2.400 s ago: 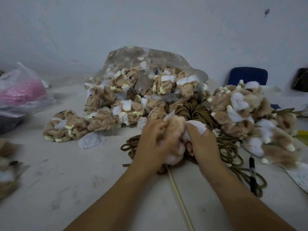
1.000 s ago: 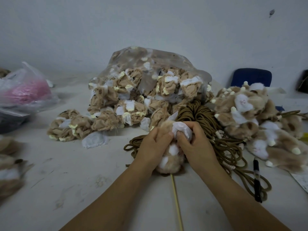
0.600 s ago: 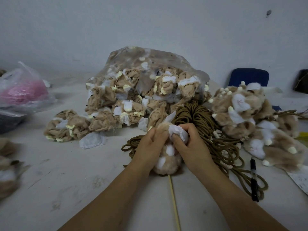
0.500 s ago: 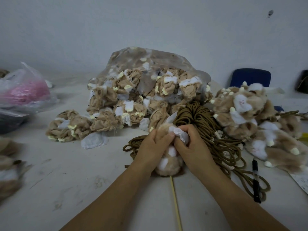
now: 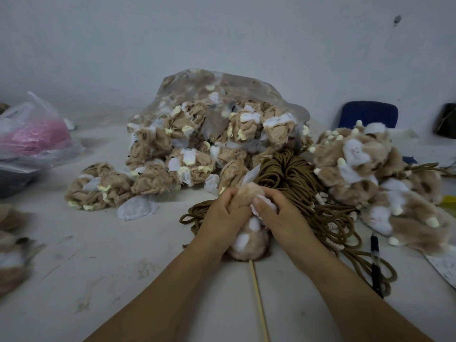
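Pink stuff fills a thin plastic bag (image 5: 34,137) at the far left of the pale table (image 5: 118,272), with blurred tan plush pieces (image 5: 9,255) at the edge below it. Next comes a small heap of tan fabric skins (image 5: 98,186), with a loose white patch (image 5: 137,209) just beside it. Behind them a big clear bag (image 5: 222,95) spills more of the same skins.

In the middle, near the table's front, the left hand (image 5: 222,218) and the right hand (image 5: 281,218) meet on one tan-and-white plush toy (image 5: 249,243). The left grip is curled round its upper end, and the right grip pinches a bit of white fabric at its top under the thumb. The toy's lower end rests on the table, and a thin pale stick (image 5: 257,299) runs from under it toward the viewer.

Brown cords (image 5: 296,178) lie coiled behind and right of the hands. Further right sit a pile of finished plush toys (image 5: 370,174), a black pen (image 5: 376,265) lying across a cord loop, and a blue chair back (image 5: 369,114) behind.
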### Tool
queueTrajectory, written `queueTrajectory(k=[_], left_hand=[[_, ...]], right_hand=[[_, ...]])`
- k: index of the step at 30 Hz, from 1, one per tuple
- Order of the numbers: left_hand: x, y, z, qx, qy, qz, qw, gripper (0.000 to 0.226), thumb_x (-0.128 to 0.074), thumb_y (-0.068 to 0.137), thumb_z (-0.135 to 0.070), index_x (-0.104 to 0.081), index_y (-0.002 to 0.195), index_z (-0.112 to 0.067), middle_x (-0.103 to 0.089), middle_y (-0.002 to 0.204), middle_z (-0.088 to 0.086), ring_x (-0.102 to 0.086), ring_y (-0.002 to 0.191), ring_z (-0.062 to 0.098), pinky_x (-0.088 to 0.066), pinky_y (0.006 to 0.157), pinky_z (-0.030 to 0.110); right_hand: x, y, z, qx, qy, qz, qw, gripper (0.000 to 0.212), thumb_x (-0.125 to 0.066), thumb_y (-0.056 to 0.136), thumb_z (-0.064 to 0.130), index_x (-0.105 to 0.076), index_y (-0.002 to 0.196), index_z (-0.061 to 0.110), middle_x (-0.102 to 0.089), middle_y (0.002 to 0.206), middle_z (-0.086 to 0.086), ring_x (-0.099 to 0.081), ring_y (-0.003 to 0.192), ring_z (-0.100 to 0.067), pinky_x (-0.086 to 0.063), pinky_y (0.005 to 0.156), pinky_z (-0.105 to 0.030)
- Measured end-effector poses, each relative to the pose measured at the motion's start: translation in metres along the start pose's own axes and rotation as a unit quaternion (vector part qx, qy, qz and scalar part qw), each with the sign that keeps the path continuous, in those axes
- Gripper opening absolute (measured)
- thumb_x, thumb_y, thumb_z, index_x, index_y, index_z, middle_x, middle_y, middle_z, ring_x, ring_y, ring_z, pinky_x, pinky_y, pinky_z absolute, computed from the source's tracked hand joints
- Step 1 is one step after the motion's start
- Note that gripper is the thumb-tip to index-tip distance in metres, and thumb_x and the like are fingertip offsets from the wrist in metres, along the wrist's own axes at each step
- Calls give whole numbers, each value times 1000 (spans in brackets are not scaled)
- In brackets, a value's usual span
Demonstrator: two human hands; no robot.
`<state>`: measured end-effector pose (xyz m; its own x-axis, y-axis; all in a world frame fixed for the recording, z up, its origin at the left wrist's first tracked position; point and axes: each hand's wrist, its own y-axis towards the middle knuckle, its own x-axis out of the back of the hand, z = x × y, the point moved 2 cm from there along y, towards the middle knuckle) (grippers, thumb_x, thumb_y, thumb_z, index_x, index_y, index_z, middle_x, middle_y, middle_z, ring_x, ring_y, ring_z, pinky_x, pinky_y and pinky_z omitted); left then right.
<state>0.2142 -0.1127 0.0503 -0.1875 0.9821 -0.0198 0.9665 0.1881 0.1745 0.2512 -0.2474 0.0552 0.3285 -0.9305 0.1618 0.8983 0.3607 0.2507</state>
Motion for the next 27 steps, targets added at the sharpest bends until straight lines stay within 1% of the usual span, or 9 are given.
queueTrajectory(k=[3, 6, 10, 13, 17, 20, 22, 24, 27], left_hand=[[-1, 0, 0, -6, 8, -2, 1000, 5, -63, 88, -39, -67, 90, -40, -74, 90, -6, -71, 87, 12, -57, 72, 24], [-1, 1, 0, -59, 104, -35, 992, 7, -60, 95, -34, -63, 89, -35, -70, 85, -12, -65, 79, 0, -50, 67, 13], [-6, -3, -7, -189, 248, -49, 949, 14, -57, 98, -24, -56, 86, -17, -56, 77, -5, -52, 73, 7, -38, 62, 13], [-11, -5, -10, -233, 292, -30, 927, 22, -55, 100, -23, -52, 81, -12, -48, 73, -5, -45, 68, 9, -34, 60, 16], [-12, -6, -7, -168, 239, -8, 956, 27, -54, 99, -29, -43, 75, -26, -47, 70, -8, -45, 63, 0, -35, 58, 13], [-11, -5, -5, -120, 202, -11, 972, 25, -54, 99, -33, -44, 76, -29, -49, 72, -9, -46, 63, -5, -36, 58, 11], [-11, -5, -4, -100, 181, -1, 978, 22, -55, 97, -39, -47, 79, -29, -54, 76, -8, -48, 66, -7, -38, 61, 13], [-12, -6, -4, -74, 157, 22, 985, 21, -60, 92, -48, -52, 86, -30, -61, 83, -6, -54, 70, -5, -43, 63, 16], [-12, -5, -3, -46, 141, 30, 988, 23, -70, 85, -49, -56, 91, -32, -68, 87, -10, -61, 76, -2, -46, 61, 12]], right_hand=[[2, 0, -1, 4, 1, 5, 1000, 15, -56, 96, 25, -61, 109, 27, -70, 97, 12, -66, 90, -1, -51, 69, -15], [1, 0, -3, -12, -12, -10, 1000, 6, -57, 93, 28, -58, 98, 32, -69, 89, 11, -66, 82, -1, -51, 63, -16], [0, 1, -2, -34, -55, -42, 997, 7, -59, 86, 36, -52, 87, 35, -66, 80, 9, -63, 70, 0, -49, 56, -22], [0, 3, -4, -54, -70, -71, 994, 6, -55, 88, 31, -50, 87, 32, -65, 83, 4, -64, 74, -8, -49, 57, -25], [2, 1, -4, -85, 3, -58, 995, 6, -57, 89, 26, -55, 94, 25, -67, 81, 2, -64, 59, -4, -45, 46, -20], [3, 1, 2, -121, 148, -28, 981, 27, -58, 88, 32, -58, 107, 13, -64, 82, -5, -56, 56, -8, -38, 42, -22], [6, 2, 8, -135, 224, -12, 965, 28, -54, 89, 31, -64, 107, 11, -64, 87, -11, -56, 64, -12, -38, 49, -24], [7, 2, 9, -126, 225, 19, 966, 25, -53, 87, 33, -75, 87, 21, -69, 87, -9, -63, 70, -16, -43, 60, -29], [6, 1, 4, -130, 219, 42, 966, 46, -37, 99, 30, -77, 76, 30, -75, 87, -4, -71, 82, -15, -54, 73, -34]])
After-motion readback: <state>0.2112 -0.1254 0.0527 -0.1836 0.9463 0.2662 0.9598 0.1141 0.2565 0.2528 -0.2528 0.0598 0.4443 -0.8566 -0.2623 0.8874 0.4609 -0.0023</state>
